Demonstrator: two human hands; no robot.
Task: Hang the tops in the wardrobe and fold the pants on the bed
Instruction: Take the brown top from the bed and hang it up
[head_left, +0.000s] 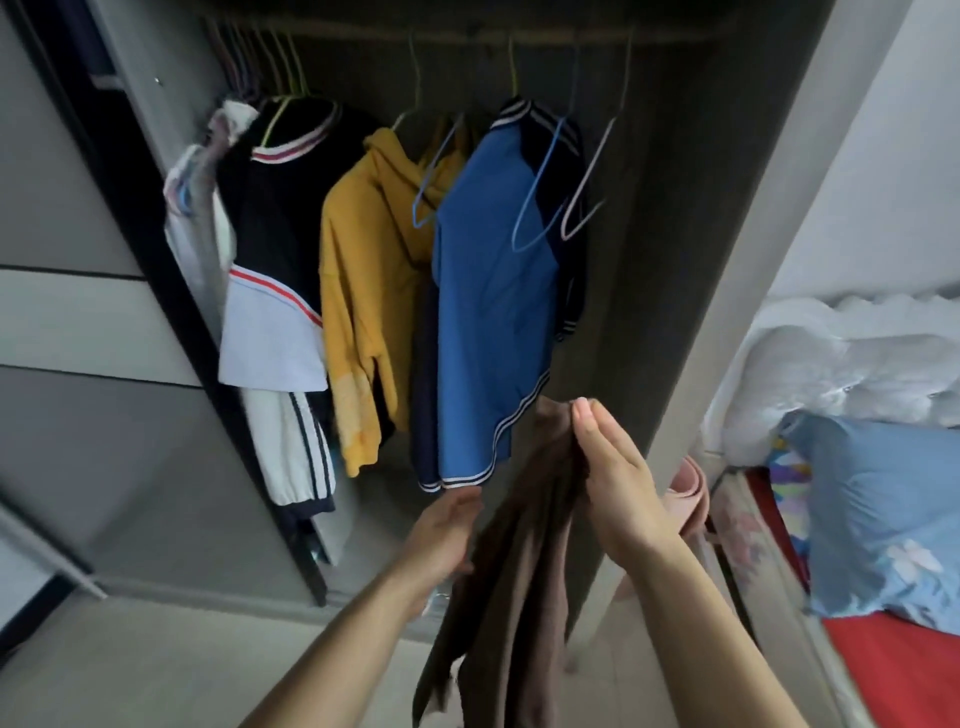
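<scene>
Brown garment (519, 561) cut off below, right grip (618, 493) pinching, thumb hidden

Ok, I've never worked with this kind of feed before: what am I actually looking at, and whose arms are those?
There is no machine here. It is one picture, from a wide-angle camera on a person's head, looking forward and down, so the two bare arms are that person's own. The right hand pinches the top of a brown garment, which hangs down between the arms. The left hand is open beside it, lower down; whether it touches the cloth is unclear. Ahead is an open wardrobe where a black and white top, a yellow hoodie and a blue top hang, with empty hangers beside them. The bed, with a blue pillow, is at the right edge.
</scene>
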